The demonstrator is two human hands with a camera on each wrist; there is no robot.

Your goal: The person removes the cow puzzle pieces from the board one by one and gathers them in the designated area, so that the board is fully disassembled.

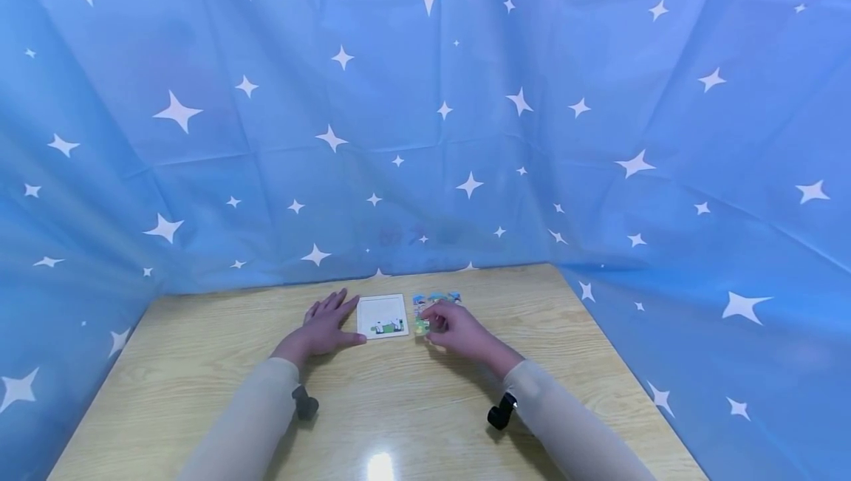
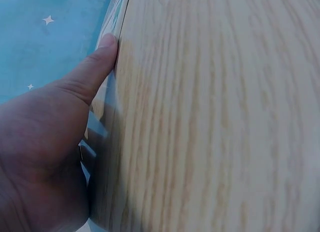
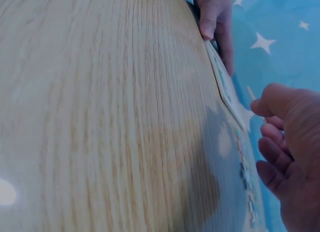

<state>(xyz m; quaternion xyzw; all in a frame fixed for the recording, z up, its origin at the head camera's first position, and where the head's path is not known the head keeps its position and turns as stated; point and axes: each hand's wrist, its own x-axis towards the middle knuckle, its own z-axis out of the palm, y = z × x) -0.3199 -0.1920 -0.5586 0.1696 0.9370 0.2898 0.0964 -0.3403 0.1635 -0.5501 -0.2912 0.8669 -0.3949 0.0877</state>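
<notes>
A square white puzzle tray (image 1: 379, 310) lies on the table, with a few assembled pieces showing a green and white picture along its lower edge. My left hand (image 1: 324, 327) rests at the tray's left side, fingers spread and thumb at the lower left corner. To the right of the tray lie several colourful jigsaw pieces (image 1: 436, 296), partly hidden under my right hand (image 1: 463, 333). In the right wrist view, the thumb and fingers of that hand pinch a thin puzzle piece (image 3: 251, 92), seen edge-on, raised above the table. Its picture cannot be made out.
The light wood table (image 1: 372, 407) ends at the back against a blue curtain (image 1: 399, 119) with white stars, which also hangs at both sides. Each wrist carries a small black camera (image 1: 502, 412). A bright light reflection shows on the near tabletop.
</notes>
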